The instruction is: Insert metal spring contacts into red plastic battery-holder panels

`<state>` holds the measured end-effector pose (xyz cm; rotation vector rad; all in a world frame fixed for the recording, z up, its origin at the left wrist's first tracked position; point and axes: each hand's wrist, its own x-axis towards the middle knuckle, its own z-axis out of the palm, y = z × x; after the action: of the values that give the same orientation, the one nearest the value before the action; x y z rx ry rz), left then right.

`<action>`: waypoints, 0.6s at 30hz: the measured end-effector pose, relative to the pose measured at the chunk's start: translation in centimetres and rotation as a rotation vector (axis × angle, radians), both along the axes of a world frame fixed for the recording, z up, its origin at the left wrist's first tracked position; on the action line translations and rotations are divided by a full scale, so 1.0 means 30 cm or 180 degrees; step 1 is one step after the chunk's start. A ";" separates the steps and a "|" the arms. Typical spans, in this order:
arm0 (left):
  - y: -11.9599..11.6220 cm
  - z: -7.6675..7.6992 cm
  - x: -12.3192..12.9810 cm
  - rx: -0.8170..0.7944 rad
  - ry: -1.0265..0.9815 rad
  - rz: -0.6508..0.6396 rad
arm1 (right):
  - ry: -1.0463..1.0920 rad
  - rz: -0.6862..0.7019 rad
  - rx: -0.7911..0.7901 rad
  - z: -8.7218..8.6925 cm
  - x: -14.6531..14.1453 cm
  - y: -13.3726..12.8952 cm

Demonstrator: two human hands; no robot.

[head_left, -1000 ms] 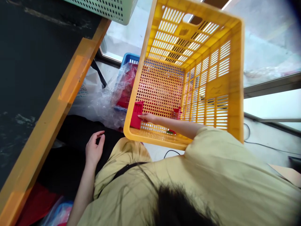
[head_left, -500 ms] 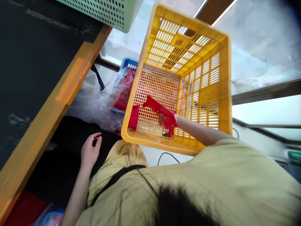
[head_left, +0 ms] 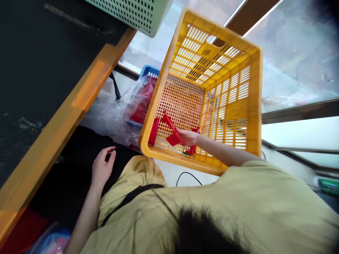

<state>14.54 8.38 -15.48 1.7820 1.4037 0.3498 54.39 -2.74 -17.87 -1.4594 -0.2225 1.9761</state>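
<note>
Inside a deep yellow plastic crate (head_left: 242, 109), my right hand (head_left: 189, 137) grips a red plastic part (head_left: 173, 137) with a long body and a wider end, somewhat like a toy gun. The fingers are partly hidden behind it. A second red part (head_left: 153, 132) leans by the crate's left wall. Beyond my right wrist, another red piece (head_left: 192, 150) lies low in the crate, with something small and green at its foot. My left hand (head_left: 102, 165) rests over my dark-clad lap, loosely bent, thumb apart from the fingers, holding nothing.
A dark table (head_left: 34, 70) with an orange-brown wooden edge (head_left: 90, 84) runs along the left, a pale green basket (head_left: 132, 14) at its far end. Behind the yellow crate stand a blue basket (head_left: 149, 70) and crumpled clear plastic (head_left: 116, 116). A black cable (head_left: 185, 173) lies on the floor.
My right hand has turned the red part, so it now points more steeply and its wide end faces down-left. My left hand stays on my lap. The whole view has shifted slightly.
</note>
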 end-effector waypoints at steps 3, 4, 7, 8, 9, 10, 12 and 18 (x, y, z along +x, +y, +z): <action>-0.001 0.004 0.001 0.0015 -0.0006 -0.0007 | -0.0127 -0.0197 0.0065 -0.043 -0.057 0.056; 0.000 0.004 0.002 0.0019 -0.0005 -0.0016 | -0.0188 -0.0201 0.0057 -0.066 -0.075 0.074; 0.003 0.000 0.005 0.0031 0.0020 -0.0041 | -0.0396 -0.0052 -0.0028 -0.147 -0.129 0.115; 0.004 -0.002 0.005 0.0036 0.0033 -0.0044 | -0.0474 0.0018 -0.0055 -0.175 -0.147 0.124; 0.005 -0.004 0.005 0.0043 0.0048 -0.0045 | -0.0561 0.0078 -0.0076 -0.202 -0.165 0.129; 0.006 -0.007 0.005 0.0049 0.0063 -0.0047 | -0.0660 0.0117 -0.0089 -0.226 -0.182 0.132; 0.008 -0.010 0.005 0.0060 0.0090 -0.0048 | -0.0887 0.0135 -0.0086 -0.267 -0.211 0.133; 0.007 -0.009 0.011 0.0073 0.0167 -0.0090 | -0.1354 0.0488 -0.0030 -0.302 -0.227 0.146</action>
<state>14.87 8.60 -15.74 1.8398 1.4146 0.3072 47.59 1.63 -26.94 -1.9073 -0.5234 1.7597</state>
